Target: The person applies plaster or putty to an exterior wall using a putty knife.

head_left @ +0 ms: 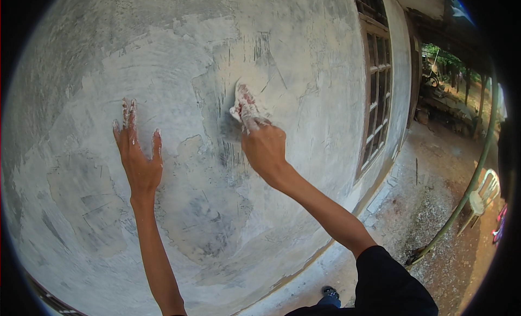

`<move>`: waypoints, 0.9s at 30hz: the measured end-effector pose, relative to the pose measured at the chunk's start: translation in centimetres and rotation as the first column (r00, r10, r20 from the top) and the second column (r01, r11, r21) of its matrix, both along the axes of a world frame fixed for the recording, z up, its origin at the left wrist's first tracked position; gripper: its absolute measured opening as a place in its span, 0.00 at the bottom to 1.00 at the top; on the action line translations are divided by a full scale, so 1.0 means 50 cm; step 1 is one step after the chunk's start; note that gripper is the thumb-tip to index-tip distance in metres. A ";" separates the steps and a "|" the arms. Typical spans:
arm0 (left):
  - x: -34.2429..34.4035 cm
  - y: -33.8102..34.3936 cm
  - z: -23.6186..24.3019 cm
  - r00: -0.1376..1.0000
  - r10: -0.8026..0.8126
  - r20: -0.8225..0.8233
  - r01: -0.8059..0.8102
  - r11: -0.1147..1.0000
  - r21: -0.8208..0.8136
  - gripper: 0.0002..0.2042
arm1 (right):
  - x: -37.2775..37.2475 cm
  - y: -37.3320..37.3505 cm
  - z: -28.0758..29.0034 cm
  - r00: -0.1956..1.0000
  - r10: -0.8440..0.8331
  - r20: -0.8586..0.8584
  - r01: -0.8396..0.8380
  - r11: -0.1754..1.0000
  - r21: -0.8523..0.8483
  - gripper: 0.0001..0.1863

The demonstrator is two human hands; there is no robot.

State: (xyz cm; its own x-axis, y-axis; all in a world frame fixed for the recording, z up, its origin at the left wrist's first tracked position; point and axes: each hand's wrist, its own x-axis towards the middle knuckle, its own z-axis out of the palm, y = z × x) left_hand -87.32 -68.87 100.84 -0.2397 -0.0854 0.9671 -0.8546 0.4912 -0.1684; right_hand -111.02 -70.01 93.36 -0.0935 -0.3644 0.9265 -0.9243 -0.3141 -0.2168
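My left hand [142, 163] is spread against or very near the patchy grey and cream wall [179, 66], its fingers pointing up. White paste coats those fingertips. Farther right, my right hand [264, 150] grips a small white-smeared thing with reddish patches [247, 101]. That thing is against the wall's surface, beside a darker, scraped-looking streak. Paste hides its exact kind, and white smears cover the gripping fingers too. Uneven pale layers and bare grey areas show around both hands.
A barred window [378, 88] with a brown frame is set into the wall on the right. Beyond it, a long curved pole [472, 185] and a pale plastic chair [482, 194] stand on the dirt-strewn floor [401, 202]. My shoe [329, 291] shows at the bottom.
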 end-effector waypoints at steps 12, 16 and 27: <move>-0.003 -0.004 -0.001 0.999 -0.050 0.008 0.050 0.998 0.030 0.29 | -0.066 0.081 0.062 0.983 0.141 0.116 -0.089 0.925 -0.371 0.10; -0.012 -0.006 -0.004 0.998 -0.054 -0.022 0.054 0.998 0.030 0.30 | -0.157 -0.005 0.170 0.987 -0.103 0.121 0.137 0.940 -0.312 0.09; 0.008 0.002 0.001 1.000 -0.025 -0.015 0.025 0.998 0.050 0.28 | 0.094 0.095 -0.153 0.874 0.184 -0.449 -0.243 0.967 -0.077 0.10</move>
